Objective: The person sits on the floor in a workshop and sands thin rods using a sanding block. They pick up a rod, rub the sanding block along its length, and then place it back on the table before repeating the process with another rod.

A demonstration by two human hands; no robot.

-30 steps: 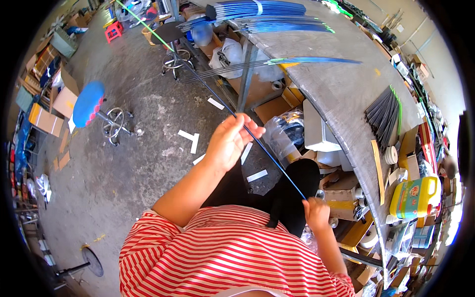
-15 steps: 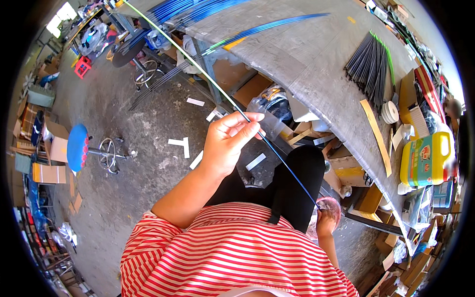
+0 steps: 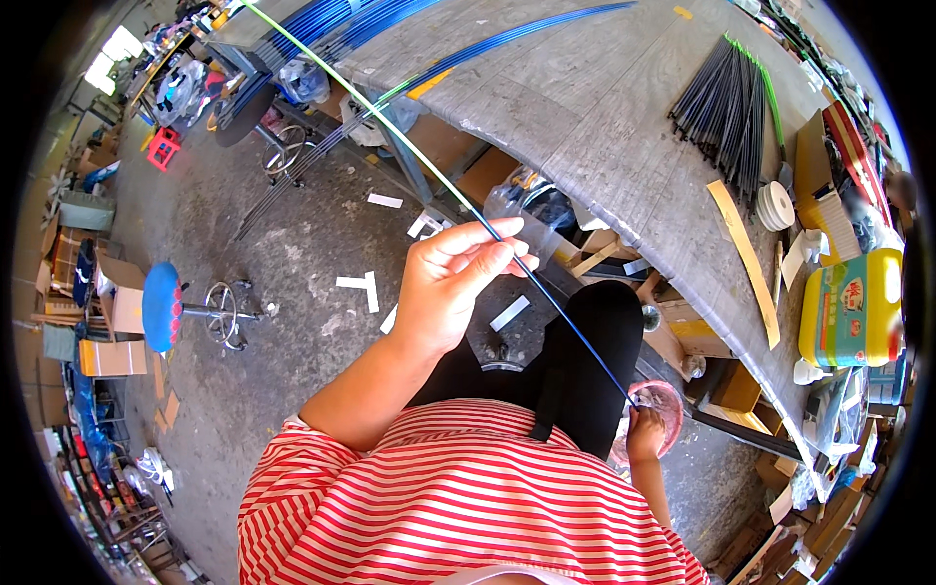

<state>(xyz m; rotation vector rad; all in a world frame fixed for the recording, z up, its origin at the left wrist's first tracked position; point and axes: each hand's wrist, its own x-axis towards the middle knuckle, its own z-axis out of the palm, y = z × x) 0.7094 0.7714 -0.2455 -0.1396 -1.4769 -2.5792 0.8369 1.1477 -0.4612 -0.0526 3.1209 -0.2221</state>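
A long thin rod [image 3: 577, 330], green at its far part and blue toward me, slants from the upper left down to my right side. My left hand [image 3: 450, 283] pinches it between thumb and fingers near the middle of the view. At its lower end, my right hand [image 3: 643, 435] closes around the rod's tip, over a pinkish round basin [image 3: 666, 398] beside my right leg. Whatever the right fingers may hold besides the rod is too small to make out.
To the right stands a grey table [image 3: 585, 127] bearing blue rods [image 3: 507, 47], a fan of dark rods [image 3: 726, 122], a white spool [image 3: 775, 206] and a yellow jug [image 3: 853, 307]. Boxes crowd the shelf below. A blue stool [image 3: 163, 306] and white strips lie leftward on the floor.
The view has shifted slightly, so the table and stool sit a little differently. Both hands keep their hold on the rod; the right hand has moved slightly, and more of the basin shows.
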